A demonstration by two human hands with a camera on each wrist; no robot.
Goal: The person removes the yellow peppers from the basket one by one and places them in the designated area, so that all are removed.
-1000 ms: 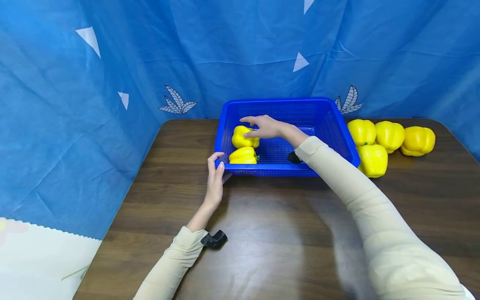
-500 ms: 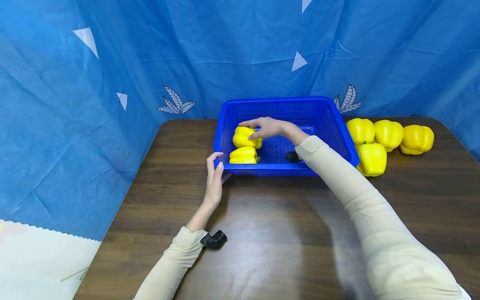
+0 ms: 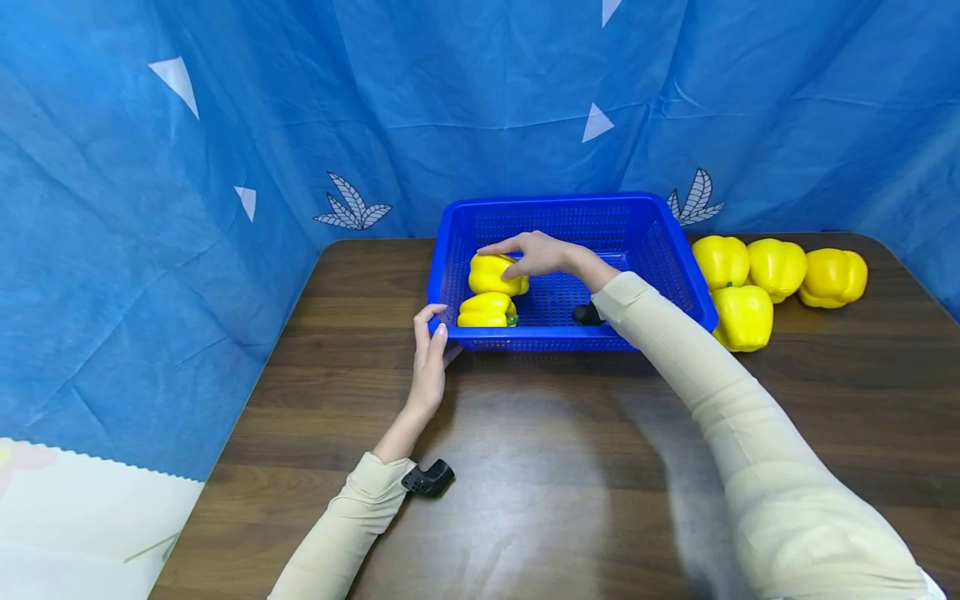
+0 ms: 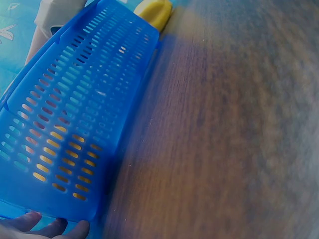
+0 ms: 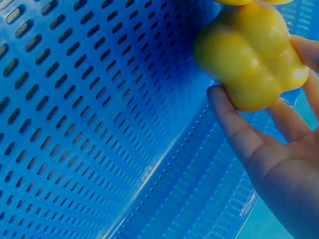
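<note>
A blue plastic basket (image 3: 570, 333) with slotted walls stands at the back of the table. My left hand (image 3: 429, 371) grips its front left corner, and fingertips of that hand show at the basket's end in the left wrist view. Inside, at the left end, lie two yellow bell peppers. My right hand (image 3: 542, 252) reaches in from the right and holds the rear bell pepper (image 3: 489, 273); the right wrist view has thumb and fingers around this pepper (image 5: 254, 62). The front bell pepper (image 3: 483, 310) lies on its side, green stem to the right.
Several more yellow bell peppers (image 3: 744, 319) sit close together on the wooden table (image 3: 525, 467), right of the basket. A blue curtain (image 3: 495, 100) hangs just behind the table. Black wrist cameras, such as the left one (image 3: 429, 479), stick out from both sleeves.
The rear bell pepper has shifted slightly right, and my right thumb and fingers have come in around it. My left hand stays on the basket corner.
</note>
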